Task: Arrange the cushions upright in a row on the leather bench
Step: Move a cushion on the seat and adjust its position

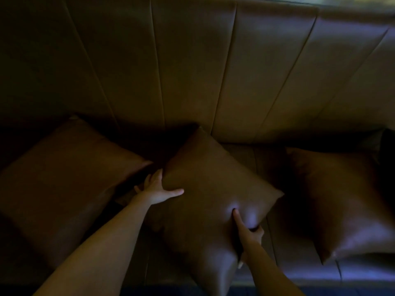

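Three brown leather cushions sit on the brown leather bench (299, 259) in dim light. The middle cushion (205, 184) is turned like a diamond, one corner pointing at the backrest. My left hand (157, 190) grips its left edge, thumb lying on its face. My right hand (249, 230) pinches its lower right edge, thumb pressing a dent into the leather. The left cushion (64, 182) lies leaning back on the seat. The right cushion (342, 201) lies tilted on the seat, its near corner at the front.
The padded backrest (192, 67) with vertical seams rises behind the cushions. A dark shape (388, 146) sits at the far right edge. The bench's front edge (363, 280) runs along the bottom, with dark floor below.
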### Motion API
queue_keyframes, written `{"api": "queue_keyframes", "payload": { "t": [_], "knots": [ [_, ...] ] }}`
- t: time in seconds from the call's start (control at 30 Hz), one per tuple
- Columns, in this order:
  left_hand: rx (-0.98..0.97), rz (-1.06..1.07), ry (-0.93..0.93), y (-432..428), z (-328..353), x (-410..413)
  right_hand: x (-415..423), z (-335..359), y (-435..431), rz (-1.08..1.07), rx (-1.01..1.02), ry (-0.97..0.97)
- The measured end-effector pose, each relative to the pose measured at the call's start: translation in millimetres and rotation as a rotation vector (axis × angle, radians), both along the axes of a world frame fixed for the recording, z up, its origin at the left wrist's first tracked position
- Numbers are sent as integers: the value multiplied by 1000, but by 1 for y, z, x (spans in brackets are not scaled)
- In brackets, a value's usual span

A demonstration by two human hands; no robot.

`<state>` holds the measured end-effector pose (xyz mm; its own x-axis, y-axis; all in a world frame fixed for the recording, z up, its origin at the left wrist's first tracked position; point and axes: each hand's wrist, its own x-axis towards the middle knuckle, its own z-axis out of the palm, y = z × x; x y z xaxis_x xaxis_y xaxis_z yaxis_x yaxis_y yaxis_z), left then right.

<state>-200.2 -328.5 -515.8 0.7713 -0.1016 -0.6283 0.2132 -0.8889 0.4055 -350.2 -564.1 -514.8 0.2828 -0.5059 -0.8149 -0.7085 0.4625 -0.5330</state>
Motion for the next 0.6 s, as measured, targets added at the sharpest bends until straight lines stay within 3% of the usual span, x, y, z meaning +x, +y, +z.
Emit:
{"api": "queue_keyframes", "payload": {
  "t": [0.6],
  "knots": [
    [-16, -40, 7, -13, -4, 0, 0, -3, -15, -32, -88, -81]
  ]
}}
